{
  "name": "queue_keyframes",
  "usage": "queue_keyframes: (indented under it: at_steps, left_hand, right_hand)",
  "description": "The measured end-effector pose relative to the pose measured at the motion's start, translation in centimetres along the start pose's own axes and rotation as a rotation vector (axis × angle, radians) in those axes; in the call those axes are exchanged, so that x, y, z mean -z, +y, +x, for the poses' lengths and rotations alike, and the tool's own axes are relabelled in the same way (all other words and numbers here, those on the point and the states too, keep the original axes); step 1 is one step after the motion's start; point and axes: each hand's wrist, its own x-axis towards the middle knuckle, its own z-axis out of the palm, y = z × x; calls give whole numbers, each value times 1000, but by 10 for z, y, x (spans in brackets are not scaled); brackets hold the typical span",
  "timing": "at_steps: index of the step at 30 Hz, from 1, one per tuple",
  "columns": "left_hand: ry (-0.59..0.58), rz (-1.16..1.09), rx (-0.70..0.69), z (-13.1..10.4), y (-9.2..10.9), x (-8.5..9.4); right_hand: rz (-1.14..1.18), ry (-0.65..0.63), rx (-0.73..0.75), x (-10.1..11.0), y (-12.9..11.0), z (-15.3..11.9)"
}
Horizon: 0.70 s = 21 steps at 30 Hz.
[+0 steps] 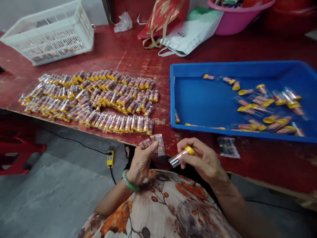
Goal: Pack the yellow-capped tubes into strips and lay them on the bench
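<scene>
Between thumb and fingers, my left hand pinches a few printed labels near the table's front edge. My right hand is closed around a small clear tube with a yellow cap, tilted with its cap toward the upper right. Left of my hands lie rows of similar capped tubes with purple printing, stacked several deep. To the right, a blue tray holds several loose tubes with yellow caps and pinkish contents, mostly toward its right side.
A small dark plastic packet lies before the tray. Behind stand a white crate, a red bag, a white bag and a pink basin. On the floor are a yellow power strip and a red stool.
</scene>
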Motion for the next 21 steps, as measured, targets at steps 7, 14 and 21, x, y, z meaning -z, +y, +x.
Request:
queue_keyframes:
  at_steps: [7,14,21]
  left_hand:
    - [45,-115,2,-3,-2,-7]
    - [75,-166,161,-3,-3,-13]
    - [49,-219,79,5,-18,-9]
  right_hand:
    - [-137,60,228,-17,12,-16]
    - [-259,179,248,-20,20,-23]
    - [-334,289,388,-22,33,-28]
